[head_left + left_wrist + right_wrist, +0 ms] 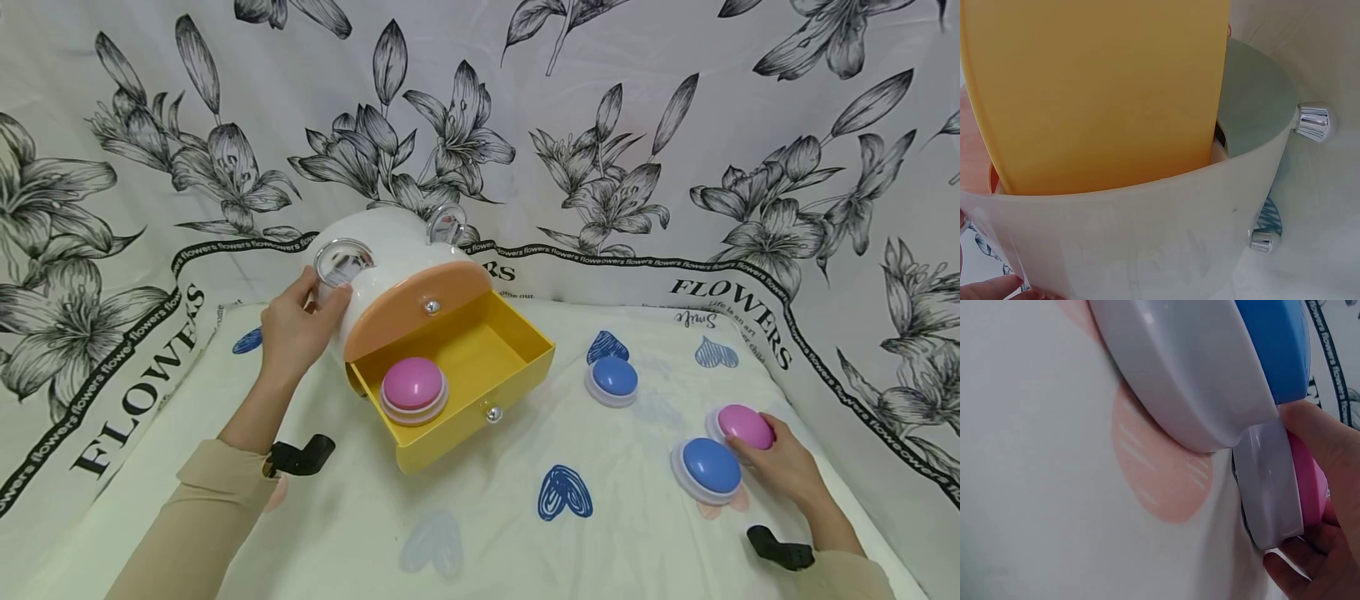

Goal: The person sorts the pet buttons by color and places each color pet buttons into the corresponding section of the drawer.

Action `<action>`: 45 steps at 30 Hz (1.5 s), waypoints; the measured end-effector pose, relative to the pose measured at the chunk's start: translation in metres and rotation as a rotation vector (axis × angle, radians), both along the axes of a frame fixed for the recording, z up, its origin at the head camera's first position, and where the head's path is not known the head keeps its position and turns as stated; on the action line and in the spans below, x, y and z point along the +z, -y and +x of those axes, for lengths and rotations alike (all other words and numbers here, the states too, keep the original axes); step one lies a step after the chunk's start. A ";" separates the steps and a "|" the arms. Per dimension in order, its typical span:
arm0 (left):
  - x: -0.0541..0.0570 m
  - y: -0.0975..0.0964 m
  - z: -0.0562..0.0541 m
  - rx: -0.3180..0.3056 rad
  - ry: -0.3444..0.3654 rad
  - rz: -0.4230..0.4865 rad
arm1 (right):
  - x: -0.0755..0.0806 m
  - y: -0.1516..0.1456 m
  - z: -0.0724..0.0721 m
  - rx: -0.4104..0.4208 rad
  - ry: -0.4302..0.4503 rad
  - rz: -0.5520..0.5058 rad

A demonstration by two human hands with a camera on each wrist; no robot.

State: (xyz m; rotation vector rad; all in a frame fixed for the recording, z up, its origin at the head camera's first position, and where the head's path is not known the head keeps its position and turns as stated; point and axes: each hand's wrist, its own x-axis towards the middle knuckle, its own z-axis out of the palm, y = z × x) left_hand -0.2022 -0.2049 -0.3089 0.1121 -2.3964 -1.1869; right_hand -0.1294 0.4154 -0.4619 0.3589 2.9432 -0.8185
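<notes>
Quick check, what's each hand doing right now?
Left hand: closed, holding the side of the white drawer case.
Right hand: closed, gripping the pink-topped button beside a blue one.

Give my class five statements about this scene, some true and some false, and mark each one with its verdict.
1. A pink button sits inside the open yellow drawer. True.
2. The left hand grips the drawer's knob. False: it touches the side of the white case.
3. The right hand holds the other pink button. True.
4. Three blue buttons lie on the printed sheet. False: there are two, the nearer blue button and the farther blue button.
5. In the head view, the farther blue button appears between the drawer and the right hand. True.
</notes>
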 end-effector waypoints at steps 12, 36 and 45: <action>-0.001 0.000 0.001 0.001 -0.012 -0.039 | 0.007 0.002 0.000 -0.013 -0.052 -0.018; -0.001 0.002 0.001 0.007 -0.011 -0.032 | 0.044 0.051 -0.024 0.101 -0.181 -0.035; -0.001 0.003 0.000 0.002 -0.008 -0.025 | 0.060 0.074 -0.037 0.170 -0.219 -0.037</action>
